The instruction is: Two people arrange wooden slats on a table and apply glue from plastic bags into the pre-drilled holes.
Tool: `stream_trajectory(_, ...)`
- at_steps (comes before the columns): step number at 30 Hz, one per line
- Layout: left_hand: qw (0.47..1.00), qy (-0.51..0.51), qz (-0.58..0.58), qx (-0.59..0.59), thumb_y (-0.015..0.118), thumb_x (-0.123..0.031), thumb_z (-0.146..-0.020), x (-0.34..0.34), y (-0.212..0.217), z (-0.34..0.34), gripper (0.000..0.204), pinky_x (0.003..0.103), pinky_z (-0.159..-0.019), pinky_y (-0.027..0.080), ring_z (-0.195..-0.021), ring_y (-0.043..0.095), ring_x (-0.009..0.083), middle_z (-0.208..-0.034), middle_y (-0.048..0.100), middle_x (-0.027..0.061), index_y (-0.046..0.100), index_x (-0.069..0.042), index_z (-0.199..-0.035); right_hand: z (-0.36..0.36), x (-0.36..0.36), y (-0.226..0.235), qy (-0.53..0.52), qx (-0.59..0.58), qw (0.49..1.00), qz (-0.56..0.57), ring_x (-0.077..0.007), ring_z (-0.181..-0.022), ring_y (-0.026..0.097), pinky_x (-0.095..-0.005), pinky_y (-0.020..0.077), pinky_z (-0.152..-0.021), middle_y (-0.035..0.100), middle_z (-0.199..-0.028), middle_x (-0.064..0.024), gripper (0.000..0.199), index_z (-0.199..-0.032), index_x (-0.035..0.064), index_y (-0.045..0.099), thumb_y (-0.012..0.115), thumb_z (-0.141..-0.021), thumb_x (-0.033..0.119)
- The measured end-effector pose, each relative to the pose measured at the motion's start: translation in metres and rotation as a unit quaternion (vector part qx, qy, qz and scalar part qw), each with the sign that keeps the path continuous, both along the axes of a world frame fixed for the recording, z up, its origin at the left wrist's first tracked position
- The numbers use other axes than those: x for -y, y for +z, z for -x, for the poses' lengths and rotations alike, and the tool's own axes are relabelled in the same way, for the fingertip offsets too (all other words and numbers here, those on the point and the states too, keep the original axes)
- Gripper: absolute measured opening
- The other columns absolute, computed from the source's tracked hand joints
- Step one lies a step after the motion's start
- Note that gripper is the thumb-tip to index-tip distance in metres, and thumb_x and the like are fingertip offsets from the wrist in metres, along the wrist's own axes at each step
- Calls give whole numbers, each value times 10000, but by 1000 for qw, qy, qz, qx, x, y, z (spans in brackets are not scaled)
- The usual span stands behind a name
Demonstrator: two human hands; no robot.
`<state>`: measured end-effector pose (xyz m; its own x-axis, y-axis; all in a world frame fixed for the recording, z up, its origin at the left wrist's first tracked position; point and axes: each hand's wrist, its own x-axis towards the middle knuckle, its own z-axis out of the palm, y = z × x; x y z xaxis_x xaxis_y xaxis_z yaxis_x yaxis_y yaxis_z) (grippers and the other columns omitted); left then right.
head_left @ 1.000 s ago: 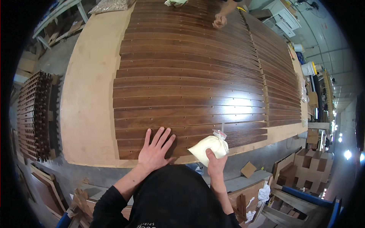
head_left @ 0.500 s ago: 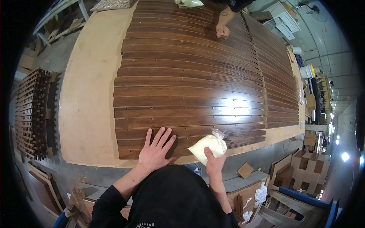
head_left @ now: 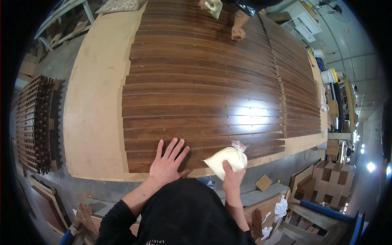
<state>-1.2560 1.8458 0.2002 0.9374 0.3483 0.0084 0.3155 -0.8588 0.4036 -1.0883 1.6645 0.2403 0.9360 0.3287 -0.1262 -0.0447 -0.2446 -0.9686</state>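
Dark brown wooden slats (head_left: pixel 175 110) lie side by side on a large pale board, with small holes dotted along them. My left hand (head_left: pixel 165 164) rests flat on the nearest slats, fingers spread. In my right hand (head_left: pixel 233 176) is a plastic bag of pale cream filling (head_left: pixel 225 160), tied at one end and drawn to a point at the other. Its pointed tip aims left, close over a near slat; whether it touches cannot be made out.
Across the table a co-worker's fist (head_left: pixel 238 33) leans on the slats, and their other hand holds a similar cream bag (head_left: pixel 214 9). The pale board (head_left: pixel 96 98) extends left. Stacked slats (head_left: pixel 34 122) stand at far left, cardboard boxes (head_left: pixel 332 183) at lower right.
My right hand and the bag have shifted slightly right and down. My left hand stays on the slats. The co-worker's cream bag has come further into view.
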Motion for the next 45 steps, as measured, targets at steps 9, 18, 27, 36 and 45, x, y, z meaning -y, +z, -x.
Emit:
stream_trajectory(9, 1000, -2, 18, -12, 769, -602, -823, -2, 3, 1, 873, 639, -1278, 151, -1562, 309, 291, -1640, 413, 103, 512, -162, -1532, -19, -28, -2, 20, -9, 999, -42, -185, -1066, 676, -335, 528, -961, 718, -1160, -95, 392, -1247, -34, 663, 779, -875, -1)
stream_trajectory(18, 999, -5, 25, -22, 741, -605, -846, -4, 4, 1, 854, 635, -1277, 156, -1570, 292, 284, -1647, 400, 98, 495, -173, -1541, -22, -35, -10, 37, -4, 999, -6, -168, -1037, 691, -321, 540, -943, 731, -1148, -87, 433, -1240, -31, 668, 834, -842, 13)
stream_trajectory(27, 1000, -8, 22, -18, 742, -614, -842, -4, 3, 0, 863, 642, -1265, 178, -1562, 311, 288, -1644, 411, 105, 496, -174, -1542, -21, -40, -7, 53, 15, 998, 36, -168, -1017, 703, -323, 551, -927, 741, -1130, -88, 439, -1218, -29, 677, 858, -822, 34)
stream_trajectory(36, 999, -11, 24, -38, 731, -611, -857, -6, 7, -2, 852, 642, -1264, 182, -1555, 322, 292, -1646, 410, 106, 491, -175, -1549, -31, -45, 9, 7, -17, 1000, -22, -180, -1067, 679, -336, 535, -967, 708, -1205, -99, 447, -1278, -38, 638, 797, -863, 7)
stream_trajectory(45, 999, -11, 31, -26, 756, -609, -823, -6, 4, 0, 878, 648, -1259, 189, -1549, 334, 296, -1638, 418, 103, 492, -175, -1540, -44, -67, -1, 51, -9, 999, 14, -167, -1058, 683, -326, 533, -963, 726, -1168, -88, 441, -1251, -31, 663, 827, -846, 19)
